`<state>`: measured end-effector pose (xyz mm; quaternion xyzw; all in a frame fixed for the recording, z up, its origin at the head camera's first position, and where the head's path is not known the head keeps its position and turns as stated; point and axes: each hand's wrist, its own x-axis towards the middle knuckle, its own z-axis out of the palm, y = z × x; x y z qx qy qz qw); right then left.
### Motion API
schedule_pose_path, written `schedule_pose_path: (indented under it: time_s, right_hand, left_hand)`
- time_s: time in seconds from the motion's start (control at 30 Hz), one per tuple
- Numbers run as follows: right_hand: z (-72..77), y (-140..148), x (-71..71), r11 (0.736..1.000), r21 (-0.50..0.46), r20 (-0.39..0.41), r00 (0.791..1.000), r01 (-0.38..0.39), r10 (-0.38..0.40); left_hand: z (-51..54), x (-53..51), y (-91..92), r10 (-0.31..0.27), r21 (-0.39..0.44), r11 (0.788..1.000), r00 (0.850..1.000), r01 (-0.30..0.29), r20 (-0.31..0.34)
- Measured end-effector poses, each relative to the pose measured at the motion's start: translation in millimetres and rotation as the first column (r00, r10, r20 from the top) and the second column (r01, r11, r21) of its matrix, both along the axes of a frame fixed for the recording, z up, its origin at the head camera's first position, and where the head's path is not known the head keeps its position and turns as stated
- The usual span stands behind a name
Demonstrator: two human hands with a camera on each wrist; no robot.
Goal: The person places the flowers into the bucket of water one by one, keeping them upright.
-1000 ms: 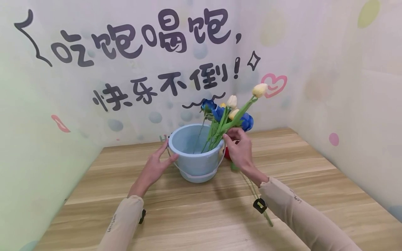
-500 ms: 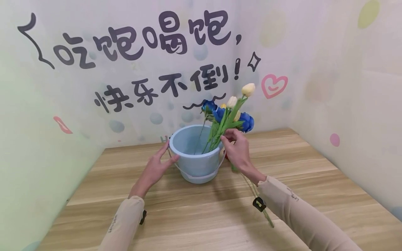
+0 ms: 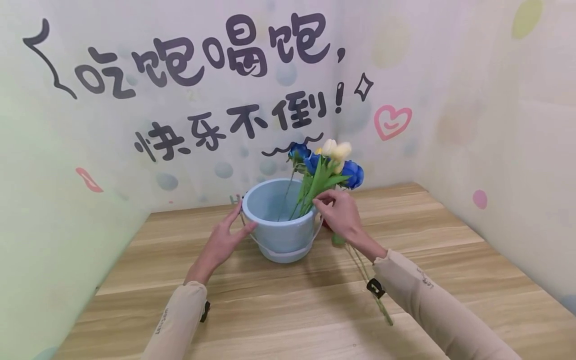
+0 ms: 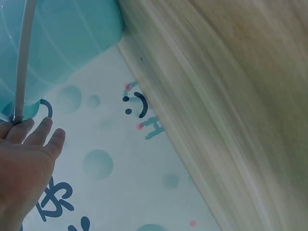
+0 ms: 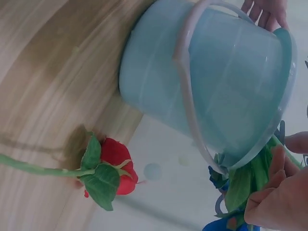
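Observation:
A light blue bucket [image 3: 285, 242] stands upright on the table with artificial blue and pale flowers leaning at its right side. My left hand [image 3: 218, 245] touches the bucket's left rim, thumb toward the front; its fingers look fairly straight in the left wrist view. With thumb and fingertips, my right hand [image 3: 340, 212] pinches the green stem of a cream tulip [image 3: 343, 150] at the right rim. The tulip's lower stem is inside the bucket, partly hidden. A blue flower [image 3: 352, 175] hangs outward behind that hand.
A red rose [image 5: 118, 163] lies on the table to the right of the bucket, mostly hidden by my right hand in the head view. Its stems [image 3: 380, 302] reach toward the front. A printed wall [image 3: 202, 100] stands behind the wooden table [image 3: 270, 310].
The cream tulip has swung left and come down among the other flowers, its stem sliding lower into the bucket. My right hand has moved slightly left and down; the left hand stays put.

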<state>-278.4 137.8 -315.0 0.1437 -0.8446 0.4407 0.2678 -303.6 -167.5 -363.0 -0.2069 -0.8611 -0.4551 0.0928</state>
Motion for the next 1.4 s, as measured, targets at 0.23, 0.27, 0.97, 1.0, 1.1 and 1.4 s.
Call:
schedule_pose_path:
  time_s: [0.23, 0.27, 0.97, 1.0, 1.1, 1.4]
  right_hand:
    - [-7.4, 19, 9.7, 1.000, -0.016, 0.056, 0.998, -0.019, 0.020]
    - [-9.4, 23, 11.3, 1.000, -0.020, 0.067, 0.998, -0.018, 0.019]
    - [-59.8, 110, 25.7, 0.995, 0.002, 0.476, 0.875, -0.100, 0.087]
    - [-61.8, 113, 25.4, 0.994, -0.007, 0.497, 0.863, -0.107, 0.096]
    - [-67.0, 119, 25.2, 0.991, -0.041, 0.564, 0.816, -0.129, 0.130]
    - [-77.4, 123, 24.7, 0.972, -0.153, 0.630, 0.741, -0.177, 0.234]
  left_hand:
    - [-0.7, -0.5, 0.7, 0.002, -0.006, 1.000, 1.000, -0.002, -0.007]
    - [-0.6, -0.4, 0.7, 0.000, -0.008, 1.000, 1.000, 0.000, -0.007]
    - [0.0, -0.3, 0.7, 0.013, -0.013, 1.000, 1.000, -0.013, 0.001]
    - [-0.2, -0.4, 0.5, 0.013, -0.011, 1.000, 1.000, -0.013, 0.001]
    - [-0.4, -0.6, 0.0, 0.014, -0.012, 1.000, 1.000, -0.014, -0.003]
    - [-0.4, 1.6, 0.8, 0.009, -0.002, 1.000, 1.000, -0.009, 0.003]
